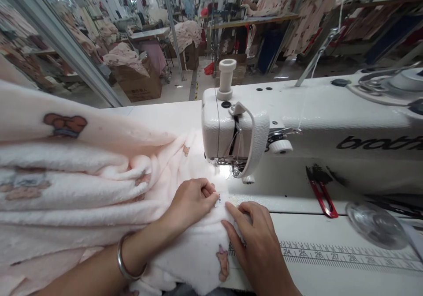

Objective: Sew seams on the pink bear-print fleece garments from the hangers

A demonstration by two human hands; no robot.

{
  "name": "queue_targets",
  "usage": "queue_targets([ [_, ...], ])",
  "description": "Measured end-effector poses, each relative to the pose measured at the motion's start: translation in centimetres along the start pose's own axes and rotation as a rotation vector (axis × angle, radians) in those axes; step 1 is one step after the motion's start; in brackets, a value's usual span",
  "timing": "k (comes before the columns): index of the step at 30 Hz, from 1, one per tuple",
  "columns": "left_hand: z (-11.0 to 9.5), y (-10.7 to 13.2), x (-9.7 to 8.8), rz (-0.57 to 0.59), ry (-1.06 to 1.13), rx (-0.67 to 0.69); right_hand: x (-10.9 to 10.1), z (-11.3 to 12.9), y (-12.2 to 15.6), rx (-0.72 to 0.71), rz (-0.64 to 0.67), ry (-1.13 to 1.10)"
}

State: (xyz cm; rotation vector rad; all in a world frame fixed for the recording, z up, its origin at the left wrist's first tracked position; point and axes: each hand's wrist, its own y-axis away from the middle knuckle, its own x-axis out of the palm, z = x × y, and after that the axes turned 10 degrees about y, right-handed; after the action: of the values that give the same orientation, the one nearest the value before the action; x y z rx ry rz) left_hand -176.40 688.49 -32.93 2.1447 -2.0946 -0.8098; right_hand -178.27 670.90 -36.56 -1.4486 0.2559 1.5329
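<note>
Pale pink plush fabric [109,190] with printed bears covers the left of the sewing machine's bed. My left hand [191,199], a metal bangle at its wrist, pinches a small white label [217,200] with dark print against the fabric, just in front of the needle area. To its right, my right hand [253,234] rests at the fabric's edge. Its thumb and index finger are apart, touching the cloth; the other fingers curl partly out of sight. Behind both hands stands the white sewing machine head [231,128], its lamp lighting the cloth under the presser foot.
Red thread snips [322,194] lie right of the machine head, near a clear round disc [376,225]. A ruler scale [317,256] runs along the table's front. Beyond the table are a cardboard box [139,82] with fabric on it, work tables and hanging garments.
</note>
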Motion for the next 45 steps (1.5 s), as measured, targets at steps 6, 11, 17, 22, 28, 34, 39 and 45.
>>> queue_targets([
  [6,-0.1,-0.1,-0.1,0.025,0.015,-0.027,0.1,0.0,0.0,0.003,0.014,0.009],
  [11,-0.2,-0.2,-0.1,0.039,0.029,-0.045,0.0,0.0,0.0,0.0,-0.009,0.012],
  [17,-0.1,-0.2,-0.2,0.026,0.018,-0.045,0.1,-0.1,0.2,-0.011,-0.024,-0.001],
  [22,0.0,-0.4,0.2,-0.003,-0.046,-0.014,0.2,0.0,0.2,-0.018,-0.037,0.016],
  [28,-0.4,0.2,-0.6,-0.023,-0.24,0.172,0.1,0.5,-0.1,-0.037,-0.072,0.076],
  [34,0.3,3.4,-1.6,-0.011,-0.668,0.708,0.2,0.5,-0.2,-0.055,-0.102,0.107],
  [39,3.1,4.1,-1.1,0.078,-0.908,0.996,0.3,0.5,-0.2,-0.058,-0.113,0.105],
  [45,3.6,3.3,-1.6,0.076,-0.919,1.035,0.3,0.6,-0.1,-0.067,-0.115,0.167],
])
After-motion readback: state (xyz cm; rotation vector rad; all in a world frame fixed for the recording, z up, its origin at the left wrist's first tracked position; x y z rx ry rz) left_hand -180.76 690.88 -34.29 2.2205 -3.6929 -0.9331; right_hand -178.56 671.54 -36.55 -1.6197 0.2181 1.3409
